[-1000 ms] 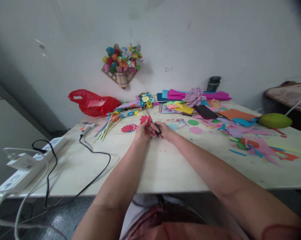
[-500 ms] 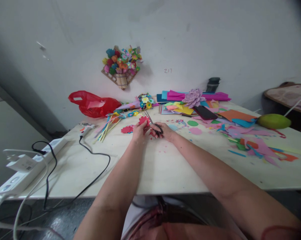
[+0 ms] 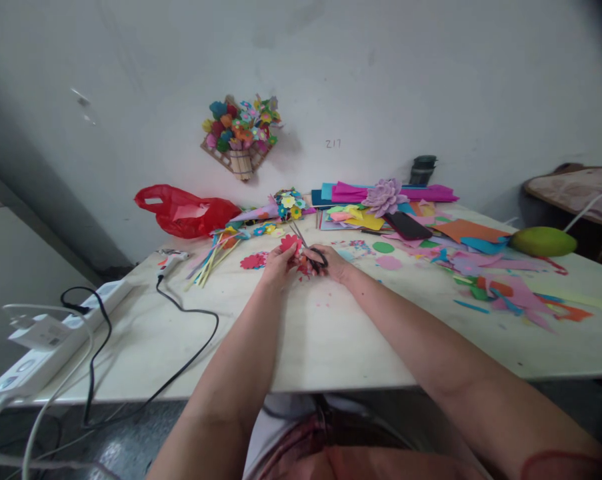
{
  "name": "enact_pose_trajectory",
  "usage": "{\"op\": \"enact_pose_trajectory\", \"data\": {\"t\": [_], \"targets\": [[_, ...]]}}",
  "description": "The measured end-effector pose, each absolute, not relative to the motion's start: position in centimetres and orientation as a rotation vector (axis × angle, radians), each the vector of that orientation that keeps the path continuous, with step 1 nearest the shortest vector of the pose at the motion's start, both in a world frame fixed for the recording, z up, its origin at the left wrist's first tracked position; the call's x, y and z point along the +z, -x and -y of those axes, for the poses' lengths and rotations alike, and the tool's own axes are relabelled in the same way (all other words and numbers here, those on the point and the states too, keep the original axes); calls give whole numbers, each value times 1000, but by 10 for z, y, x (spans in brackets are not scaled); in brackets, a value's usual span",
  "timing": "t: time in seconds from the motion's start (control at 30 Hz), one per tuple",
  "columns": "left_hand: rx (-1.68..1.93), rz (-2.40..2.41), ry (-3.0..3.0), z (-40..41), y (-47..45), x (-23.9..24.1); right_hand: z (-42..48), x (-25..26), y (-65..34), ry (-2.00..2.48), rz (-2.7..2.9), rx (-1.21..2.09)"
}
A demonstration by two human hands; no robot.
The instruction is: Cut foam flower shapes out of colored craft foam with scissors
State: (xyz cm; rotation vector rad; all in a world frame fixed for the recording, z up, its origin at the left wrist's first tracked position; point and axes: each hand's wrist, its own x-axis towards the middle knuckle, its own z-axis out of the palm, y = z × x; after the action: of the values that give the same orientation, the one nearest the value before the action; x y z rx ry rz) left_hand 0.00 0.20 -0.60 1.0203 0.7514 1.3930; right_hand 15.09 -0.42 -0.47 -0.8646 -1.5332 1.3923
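Between the fingers of my left hand (image 3: 279, 264) is a red scalloped paper flower (image 3: 290, 243). My right hand (image 3: 332, 264) is closed round the black handles of a pair of scissors (image 3: 319, 259), whose blades point up and left, just right of the flower. The blades look slightly parted. Left of my left hand, more red flower cut-outs (image 3: 253, 261) lie on the table. Tiny paper scraps (image 3: 355, 247) are scattered beyond my right hand, near a green paper circle (image 3: 383, 247) and a pink circle (image 3: 389, 263).
A red plastic bag (image 3: 185, 213) and paper strips (image 3: 215, 259) lie at left, with a glue gun (image 3: 172, 264) and its cord. A power strip (image 3: 55, 340) runs along the left edge. Coloured sheets, a phone (image 3: 407, 225) and offcuts (image 3: 521, 293) cover the back and right.
The red flower in my left hand has turned slightly and shifted a little toward the scissors. The whole view has moved slightly; both hands keep their holds.
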Motion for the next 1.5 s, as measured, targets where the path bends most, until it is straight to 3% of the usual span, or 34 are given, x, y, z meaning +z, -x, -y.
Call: {"op": "enact_pose_trajectory", "data": {"t": [1.5], "targets": [[1519, -823, -924, 1, -3, -4, 7, -6, -149, 861, 1620, 1358]]}}
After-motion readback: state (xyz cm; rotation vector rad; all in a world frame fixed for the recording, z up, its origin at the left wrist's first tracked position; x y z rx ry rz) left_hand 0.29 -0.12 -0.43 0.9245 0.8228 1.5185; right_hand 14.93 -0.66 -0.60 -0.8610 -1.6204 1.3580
